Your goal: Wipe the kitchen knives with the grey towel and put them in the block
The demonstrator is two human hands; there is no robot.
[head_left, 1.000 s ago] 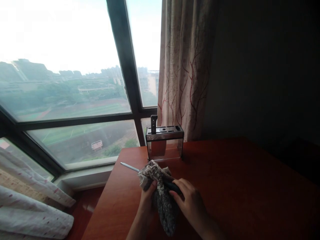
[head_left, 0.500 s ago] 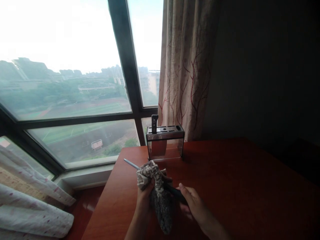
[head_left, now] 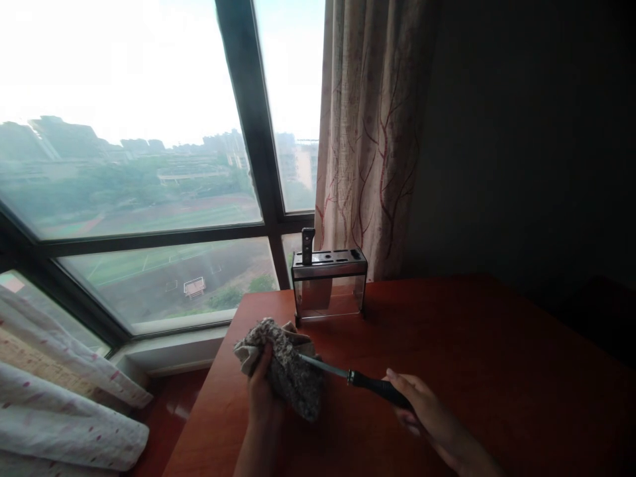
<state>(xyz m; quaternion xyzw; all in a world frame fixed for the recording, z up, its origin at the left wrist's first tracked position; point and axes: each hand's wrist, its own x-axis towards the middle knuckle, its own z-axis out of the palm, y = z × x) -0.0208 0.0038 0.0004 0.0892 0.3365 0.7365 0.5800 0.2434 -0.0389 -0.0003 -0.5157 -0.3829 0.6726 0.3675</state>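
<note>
My left hand [head_left: 265,384] is closed around a grey and cream fluffy cloth [head_left: 285,358], bunched up above the table. Out of the cloth's right side comes the metal rod of a honing steel [head_left: 380,387]; its tip is hidden in the folds. My right hand [head_left: 420,407] grips the steel's black handle, to the right of and slightly lower than the cloth. Behind the hands stands a clear-sided knife block [head_left: 330,268] with a slotted top. A knife [head_left: 308,246] sits upright in its left end, its broad blade showing through the clear wall.
The reddish-brown wooden table [head_left: 477,358] stretches far to the right, and its left edge runs close to my left arm. Beyond it are a large window [head_left: 159,265] and a patterned curtain [head_left: 372,132]. Another curtain [head_left: 64,417] hangs at the lower left.
My right hand has moved right with the honing steel, drawing its rod back through the cloth. The tip no longer shows on the left. My left hand and the cloth have shifted left.
</note>
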